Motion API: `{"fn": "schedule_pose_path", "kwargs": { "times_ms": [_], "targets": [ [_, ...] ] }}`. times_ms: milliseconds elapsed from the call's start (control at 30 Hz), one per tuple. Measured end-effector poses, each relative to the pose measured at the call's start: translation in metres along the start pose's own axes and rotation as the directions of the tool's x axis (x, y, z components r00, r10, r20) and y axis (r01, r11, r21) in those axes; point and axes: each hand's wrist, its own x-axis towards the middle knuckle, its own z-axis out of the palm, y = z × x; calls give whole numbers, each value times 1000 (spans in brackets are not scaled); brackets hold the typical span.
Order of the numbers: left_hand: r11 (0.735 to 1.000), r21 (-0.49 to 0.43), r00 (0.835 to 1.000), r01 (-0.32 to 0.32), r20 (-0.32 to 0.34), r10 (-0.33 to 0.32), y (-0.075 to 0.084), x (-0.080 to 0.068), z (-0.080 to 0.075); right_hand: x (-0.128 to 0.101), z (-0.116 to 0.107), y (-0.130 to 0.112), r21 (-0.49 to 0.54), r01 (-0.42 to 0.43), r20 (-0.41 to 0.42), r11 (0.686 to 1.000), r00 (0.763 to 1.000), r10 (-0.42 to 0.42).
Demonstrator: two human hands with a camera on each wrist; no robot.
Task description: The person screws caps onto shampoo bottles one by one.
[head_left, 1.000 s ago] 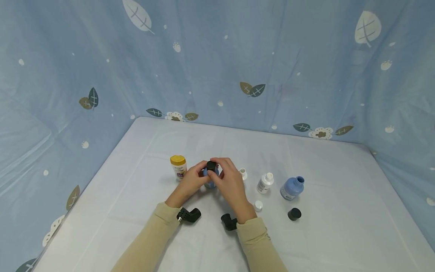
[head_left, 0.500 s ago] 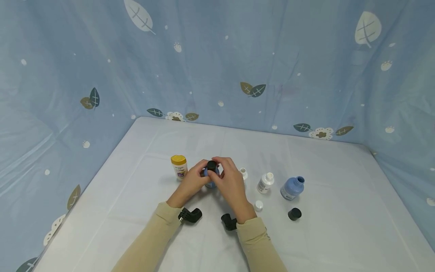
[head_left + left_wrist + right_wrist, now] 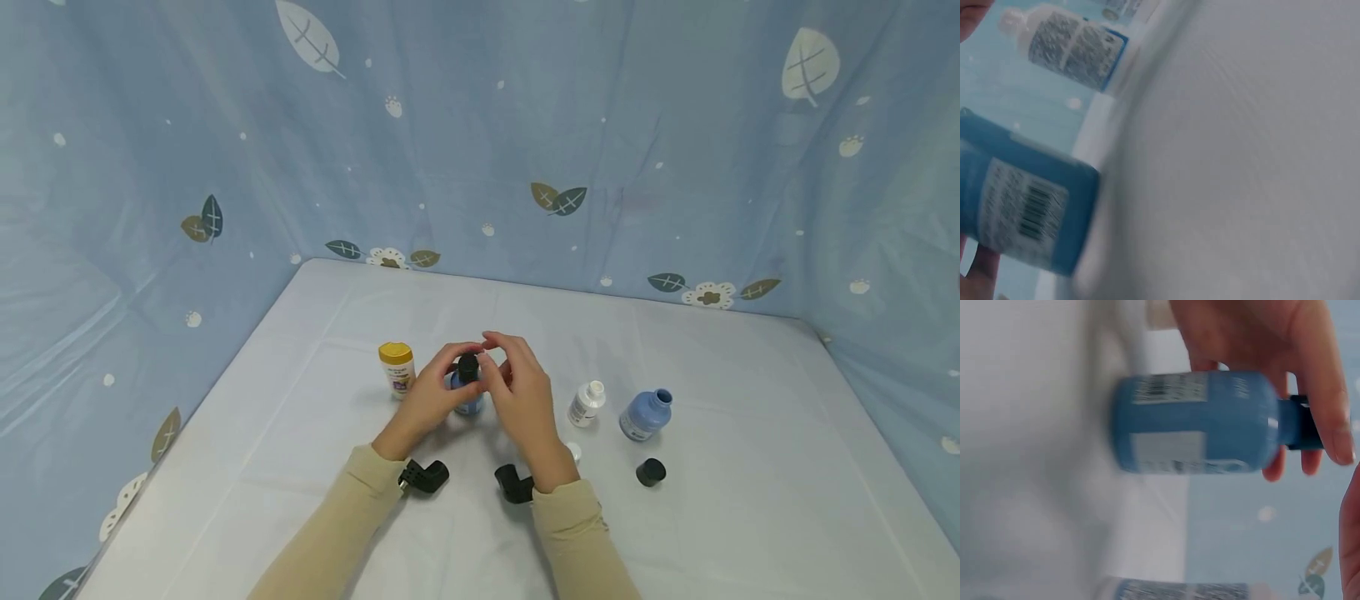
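A blue bottle point(image 3: 469, 406) with a black cap point(image 3: 468, 367) stands upright on the white table, in front of the person. The left hand point(image 3: 432, 390) holds it near the top; in the right wrist view that hand's thumb lies across the cap and its fingers pass behind the neck. Just to the right, the right hand point(image 3: 522, 393) has its fingers loosely bent beside the cap and appears to hold nothing. In the left wrist view the label of the blue bottle point(image 3: 1029, 197) shows, with a white bottle point(image 3: 1075, 49) beyond it.
Left of the hands stands a white bottle with a yellow cap point(image 3: 397, 369). To the right are a small white bottle point(image 3: 587, 404), an uncapped blue bottle point(image 3: 645, 415) and a loose black cap point(image 3: 651, 472). A white cap point(image 3: 574, 452) is partly hidden by the right wrist.
The right hand's fingers have come off the black cap and moved slightly right, now covering the nearby white bottle. The left hand has shifted its fingers up around the cap.
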Motion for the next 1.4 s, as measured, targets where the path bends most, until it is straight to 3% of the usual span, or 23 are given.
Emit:
{"fn": "schedule_pose_path", "kwargs": {
  "times_ms": [167,267,333,400,533,633,733,867,967,1067,1167,1267,1400],
  "targets": [
    [994,-1,991,-107,-77,107,16,1,1,4,-13,-4,79,3,-26,997,1000,-1],
    [983,21,974,-182,-136,183,11,5,2,7,-24,-14,127,-8,-15,992,1000,10],
    [968,62,952,-242,-176,249,7,7,3,8,-29,-16,155,-26,-5,988,1000,27],
    [945,118,920,-306,-219,325,5,7,3,9,-33,-15,178,-61,14,982,998,59],
    [899,191,855,-395,-282,435,19,4,2,9,-40,-3,201,-145,67,969,989,134],
    [882,185,831,-432,-298,470,36,0,0,9,-49,-1,204,-199,105,958,978,181],
    [894,109,849,-435,-282,447,57,-3,2,9,-63,-2,215,-250,138,944,965,225],
    [931,18,903,-365,-238,358,82,-8,10,7,-84,-10,233,-299,204,925,945,255],
    [951,-8,930,-311,-210,302,92,-8,17,4,-97,-13,227,-323,269,919,927,260],
    [959,-43,945,-280,-189,267,94,-5,25,0,-106,-6,200,-339,353,919,900,255],
    [964,-98,959,-247,-168,229,90,1,35,-5,-112,9,159,-359,454,920,854,255],
    [974,-120,974,-190,-148,172,79,10,45,-10,-115,23,124,-393,557,911,787,264],
    [982,-142,986,-124,-131,106,68,20,55,-12,-115,32,141,-434,655,890,715,245]
  ]
}}
